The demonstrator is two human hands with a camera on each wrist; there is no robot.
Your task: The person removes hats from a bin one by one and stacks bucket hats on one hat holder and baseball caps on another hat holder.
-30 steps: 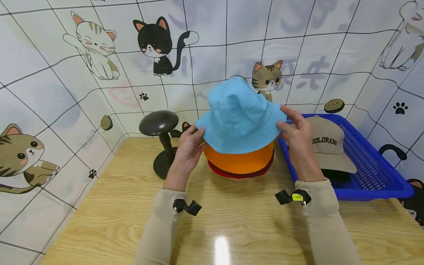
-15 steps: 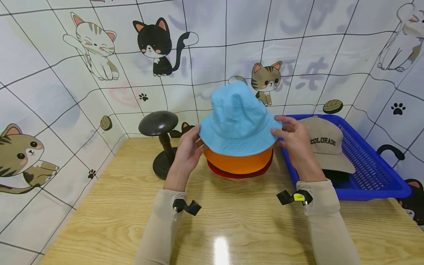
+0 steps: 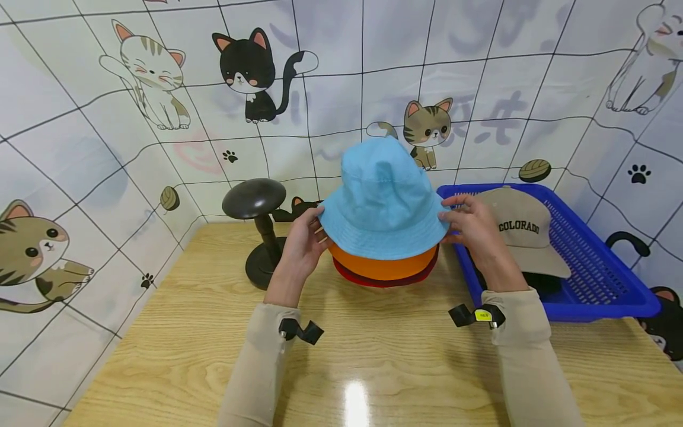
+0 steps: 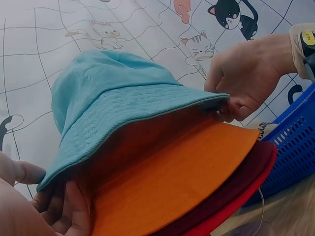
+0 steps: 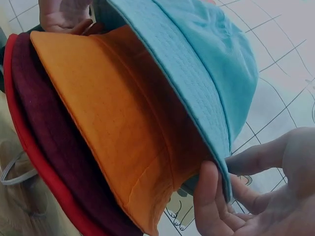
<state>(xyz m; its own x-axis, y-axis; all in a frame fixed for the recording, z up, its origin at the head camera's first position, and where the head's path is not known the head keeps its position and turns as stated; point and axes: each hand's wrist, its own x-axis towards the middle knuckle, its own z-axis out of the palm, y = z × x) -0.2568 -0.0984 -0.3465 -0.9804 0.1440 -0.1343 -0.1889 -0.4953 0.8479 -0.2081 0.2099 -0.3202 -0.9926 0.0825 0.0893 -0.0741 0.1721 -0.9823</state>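
A light blue bucket hat sits over an orange bucket hat. Beneath the orange one show the brims of a maroon hat and a red hat, stacked together. My left hand pinches the blue brim at its left side, thumb on top and fingers underneath. At the right side my right hand pinches the same brim between thumb and fingers. In both wrist views a gap shows between the blue brim and the orange brim.
Left of the stack stands a black hat stand with a domed top. A blue plastic basket at the right holds a beige cap lettered COLORADO over something dark. A cat-patterned wall covering rises behind the wooden table.
The blue hat has come down lower over the orange hat, and its crown now looks straighter. My right hand has shifted slightly left and down with the brim.
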